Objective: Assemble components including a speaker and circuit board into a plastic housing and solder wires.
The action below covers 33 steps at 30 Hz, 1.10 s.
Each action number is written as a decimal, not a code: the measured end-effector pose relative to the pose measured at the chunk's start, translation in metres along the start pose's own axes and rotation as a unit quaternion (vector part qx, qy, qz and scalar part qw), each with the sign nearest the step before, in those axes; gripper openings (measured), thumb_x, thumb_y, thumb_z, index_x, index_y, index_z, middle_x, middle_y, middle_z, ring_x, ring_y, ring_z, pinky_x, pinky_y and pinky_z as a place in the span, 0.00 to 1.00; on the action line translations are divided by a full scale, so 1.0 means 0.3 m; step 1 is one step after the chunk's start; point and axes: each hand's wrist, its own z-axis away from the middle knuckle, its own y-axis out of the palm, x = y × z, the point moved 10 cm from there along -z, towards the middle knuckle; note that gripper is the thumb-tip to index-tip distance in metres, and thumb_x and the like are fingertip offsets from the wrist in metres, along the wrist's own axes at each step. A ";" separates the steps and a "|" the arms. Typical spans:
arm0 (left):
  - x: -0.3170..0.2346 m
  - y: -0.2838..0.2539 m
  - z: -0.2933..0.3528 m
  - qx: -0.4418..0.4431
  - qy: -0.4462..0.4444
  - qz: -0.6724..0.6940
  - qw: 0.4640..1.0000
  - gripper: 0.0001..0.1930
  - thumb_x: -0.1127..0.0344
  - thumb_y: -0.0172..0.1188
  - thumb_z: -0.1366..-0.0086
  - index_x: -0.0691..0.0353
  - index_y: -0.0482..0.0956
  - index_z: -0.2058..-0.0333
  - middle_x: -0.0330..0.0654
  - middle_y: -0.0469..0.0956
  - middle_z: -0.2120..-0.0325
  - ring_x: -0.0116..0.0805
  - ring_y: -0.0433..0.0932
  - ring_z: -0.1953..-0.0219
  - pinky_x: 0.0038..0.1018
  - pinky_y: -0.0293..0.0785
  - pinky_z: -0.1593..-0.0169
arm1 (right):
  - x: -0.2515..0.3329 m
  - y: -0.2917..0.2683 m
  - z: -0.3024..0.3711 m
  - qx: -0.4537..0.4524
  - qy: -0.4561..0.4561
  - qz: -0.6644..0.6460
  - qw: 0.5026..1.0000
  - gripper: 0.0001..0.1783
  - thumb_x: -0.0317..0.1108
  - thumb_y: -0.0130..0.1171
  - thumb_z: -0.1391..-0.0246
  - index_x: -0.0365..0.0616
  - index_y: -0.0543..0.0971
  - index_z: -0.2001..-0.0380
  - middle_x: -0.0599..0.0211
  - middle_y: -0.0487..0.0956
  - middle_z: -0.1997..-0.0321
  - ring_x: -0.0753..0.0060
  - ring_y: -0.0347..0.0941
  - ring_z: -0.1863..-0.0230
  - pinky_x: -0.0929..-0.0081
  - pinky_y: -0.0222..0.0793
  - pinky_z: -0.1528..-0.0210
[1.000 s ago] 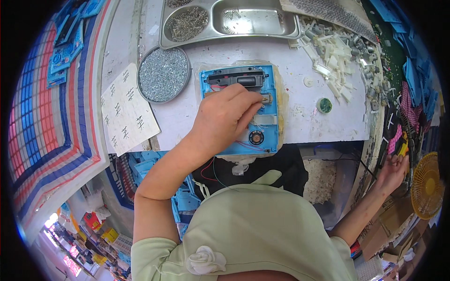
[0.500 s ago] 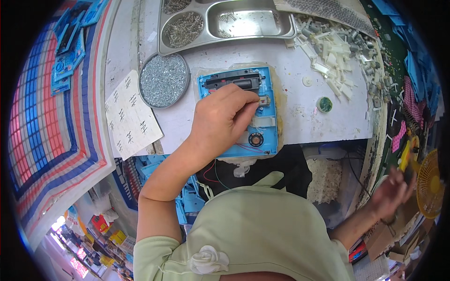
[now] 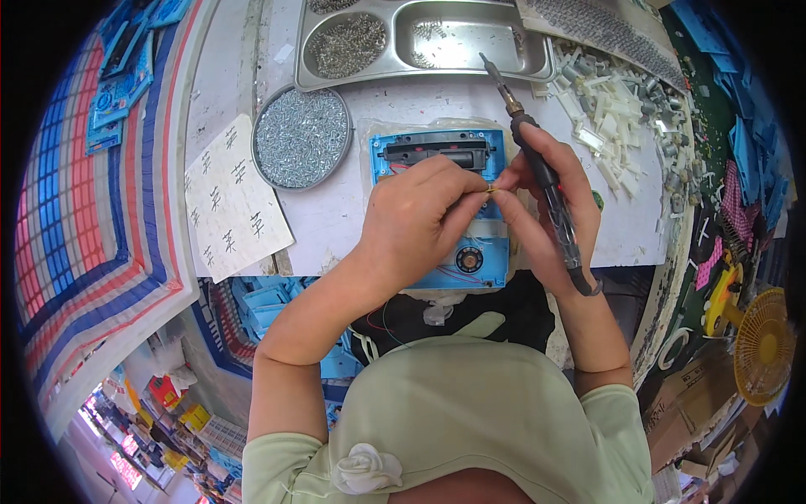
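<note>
A blue plastic casing (image 3: 497,273) lies on the table before me, with a black part (image 3: 453,156) across its far end and a round black speaker (image 3: 468,259) near its front. Over it, my left hand (image 3: 416,223) pinches one end of a thin yellowish strand (image 3: 489,190) between thumb and forefinger. The thumb and forefinger of my right hand (image 3: 579,189) meet the strand's other side. Held in that same hand is a soldering iron (image 3: 547,181), black-handled, its metal tip slanting up and away. My left hand hides the casing's middle.
Beyond the casing stands a metal compartment tray (image 3: 403,74) with small metal parts. A round dish of metal pins (image 3: 302,139) and a paper sheet (image 3: 235,210) lie left. White plastic pieces (image 3: 609,126) are heaped at right, and a yellow fan (image 3: 762,346) stands lower right.
My right hand has come in from the far right to the casing, now with the soldering iron in it. The left hand remains over the casing, still pinching. The view has shifted slightly.
</note>
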 end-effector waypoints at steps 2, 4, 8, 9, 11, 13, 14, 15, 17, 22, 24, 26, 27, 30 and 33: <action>0.011 0.002 0.003 0.003 -0.015 0.016 1.000 0.05 0.73 0.68 0.41 0.63 0.82 0.66 0.44 0.80 0.71 0.45 0.81 0.69 0.36 0.77 0.67 | -0.003 -0.003 0.004 -0.004 -0.002 0.012 1.000 0.35 0.15 0.66 0.53 0.39 0.74 0.38 0.63 0.75 0.57 0.72 0.77 0.61 0.75 0.73 0.53; 0.017 -0.001 0.002 0.001 -0.034 0.037 0.999 0.05 0.73 0.68 0.41 0.63 0.82 0.66 0.44 0.80 0.72 0.45 0.81 0.69 0.35 0.77 0.67 | 0.009 -0.007 0.005 -0.012 -0.016 0.031 0.999 0.35 0.15 0.66 0.53 0.40 0.74 0.39 0.63 0.75 0.58 0.72 0.77 0.62 0.75 0.73 0.54; -0.005 -0.005 0.007 -0.020 -0.009 0.000 1.000 0.06 0.73 0.69 0.43 0.61 0.83 0.67 0.42 0.80 0.71 0.42 0.80 0.70 0.33 0.75 0.68 | 0.077 -0.001 0.013 -0.002 -0.087 0.118 0.989 0.32 0.17 0.68 0.54 0.40 0.77 0.42 0.64 0.75 0.64 0.71 0.76 0.63 0.74 0.72 0.58; -0.024 -0.007 0.010 -0.038 0.022 -0.026 0.999 0.07 0.74 0.70 0.45 0.60 0.83 0.67 0.41 0.79 0.70 0.41 0.78 0.71 0.31 0.74 0.68 | 0.094 -0.022 0.021 -0.008 -0.096 0.140 0.985 0.30 0.17 0.69 0.54 0.40 0.78 0.44 0.65 0.75 0.65 0.70 0.76 0.63 0.74 0.71 0.59; -0.056 -0.018 0.017 -0.056 0.060 -0.080 0.993 0.08 0.75 0.70 0.48 0.59 0.83 0.68 0.40 0.79 0.68 0.40 0.76 0.70 0.31 0.71 0.67 | 0.122 -0.107 0.050 -0.017 -0.117 0.180 0.977 0.27 0.19 0.72 0.54 0.39 0.80 0.48 0.65 0.75 0.68 0.69 0.76 0.63 0.73 0.70 0.61; -0.075 -0.011 0.014 -0.053 0.081 -0.125 0.987 0.10 0.74 0.71 0.51 0.58 0.83 0.69 0.39 0.77 0.66 0.40 0.75 0.67 0.34 0.69 0.63 | 0.106 -0.224 0.112 -0.064 -0.060 0.093 0.992 0.17 0.23 0.72 0.50 0.36 0.81 0.56 0.65 0.77 0.67 0.75 0.71 0.67 0.78 0.64 0.66; -0.067 -0.002 0.014 -0.049 0.078 -0.127 0.988 0.10 0.73 0.71 0.53 0.57 0.84 0.69 0.39 0.76 0.65 0.40 0.74 0.65 0.35 0.67 0.62 | 0.108 -0.240 0.139 -0.072 -0.038 0.077 0.994 0.16 0.23 0.72 0.49 0.36 0.81 0.57 0.65 0.76 0.67 0.77 0.69 0.68 0.79 0.62 0.67; -0.055 0.009 0.011 -0.045 0.075 -0.129 0.988 0.11 0.72 0.72 0.54 0.57 0.84 0.69 0.39 0.75 0.65 0.40 0.73 0.64 0.36 0.65 0.60 | 0.109 -0.254 0.165 -0.081 -0.015 0.060 0.995 0.15 0.24 0.71 0.48 0.36 0.80 0.57 0.66 0.76 0.67 0.78 0.68 0.69 0.79 0.61 0.68; -0.044 0.022 0.011 -0.040 0.069 -0.133 0.988 0.11 0.71 0.72 0.56 0.56 0.84 0.70 0.38 0.74 0.65 0.40 0.72 0.63 0.37 0.62 0.59 | 0.100 -0.259 0.196 -0.053 -0.006 0.062 0.997 0.14 0.24 0.69 0.48 0.35 0.80 0.58 0.69 0.73 0.72 0.79 0.65 0.75 0.79 0.56 0.73; -0.047 0.031 0.007 -0.031 0.059 -0.148 0.987 0.11 0.70 0.72 0.56 0.54 0.84 0.70 0.37 0.73 0.65 0.39 0.71 0.61 0.37 0.60 0.57 | 0.103 -0.213 0.189 0.033 -0.050 0.103 0.993 0.15 0.24 0.68 0.50 0.35 0.79 0.58 0.69 0.71 0.80 0.75 0.64 0.81 0.76 0.54 0.78; -0.049 0.031 0.006 -0.027 0.056 -0.154 0.986 0.11 0.71 0.72 0.56 0.54 0.84 0.70 0.37 0.73 0.65 0.39 0.70 0.61 0.38 0.59 0.56 | 0.108 -0.201 0.185 0.047 -0.059 0.102 0.992 0.14 0.24 0.69 0.51 0.36 0.79 0.59 0.68 0.72 0.80 0.74 0.64 0.81 0.75 0.55 0.78; -0.048 0.031 0.006 -0.024 0.053 -0.157 0.986 0.11 0.71 0.72 0.56 0.54 0.84 0.70 0.37 0.73 0.64 0.39 0.70 0.60 0.38 0.59 0.56 | 0.114 -0.190 0.178 0.055 -0.074 0.102 0.990 0.14 0.24 0.69 0.51 0.36 0.79 0.60 0.66 0.74 0.79 0.73 0.64 0.81 0.75 0.55 0.79; -0.047 0.032 0.006 -0.023 0.052 -0.156 0.986 0.11 0.70 0.72 0.56 0.53 0.84 0.70 0.36 0.73 0.64 0.39 0.70 0.60 0.38 0.59 0.55 | 0.116 -0.186 0.177 0.059 -0.082 0.103 0.989 0.14 0.24 0.69 0.51 0.36 0.79 0.60 0.66 0.75 0.78 0.72 0.64 0.82 0.74 0.56 0.79; -0.045 0.033 0.007 -0.025 0.052 -0.156 0.986 0.11 0.70 0.72 0.56 0.53 0.84 0.70 0.36 0.73 0.64 0.39 0.70 0.60 0.37 0.59 0.55 | 0.113 -0.184 0.178 0.058 -0.085 0.101 0.990 0.15 0.24 0.69 0.51 0.37 0.78 0.60 0.64 0.78 0.77 0.72 0.65 0.82 0.74 0.57 0.80; -0.045 0.033 0.006 -0.021 0.050 -0.154 0.987 0.11 0.70 0.72 0.56 0.53 0.84 0.70 0.36 0.73 0.64 0.39 0.70 0.60 0.37 0.59 0.55 | 0.114 -0.183 0.174 0.062 -0.090 0.104 0.989 0.15 0.24 0.70 0.51 0.36 0.78 0.60 0.64 0.78 0.76 0.72 0.65 0.82 0.74 0.57 0.80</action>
